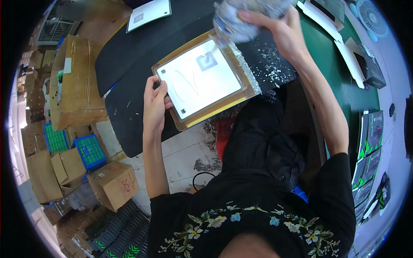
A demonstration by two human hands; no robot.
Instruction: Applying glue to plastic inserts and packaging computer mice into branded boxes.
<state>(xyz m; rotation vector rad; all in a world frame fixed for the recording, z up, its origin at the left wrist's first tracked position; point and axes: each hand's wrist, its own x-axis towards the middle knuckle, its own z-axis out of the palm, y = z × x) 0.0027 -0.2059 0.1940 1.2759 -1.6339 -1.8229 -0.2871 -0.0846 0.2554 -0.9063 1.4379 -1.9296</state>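
Note:
A flat white square panel (189, 86) with a grey square mark and small dark corner marks lies on a shallow cardboard tray (184, 124) at the table's near edge. My left hand (155, 101) is closed on the panel's left edge, its thumb over the rim; some fingers are hidden. Up at the top, beyond the tray's right corner, my right hand (279, 32) grips a crumpled whitish-blue bundle (234, 21), apparently plastic film, smeared by motion. The bundle overlaps the tray's far right corner; I cannot tell whether they touch.
Another white panel (149, 16) lies at the far side of the black table (129, 64). White scraps (273, 64) litter the table on the right. Black boxes (365, 146) stand along the green surface (322, 47). Cartons (81, 81) and blue crates (89, 151) crowd the left.

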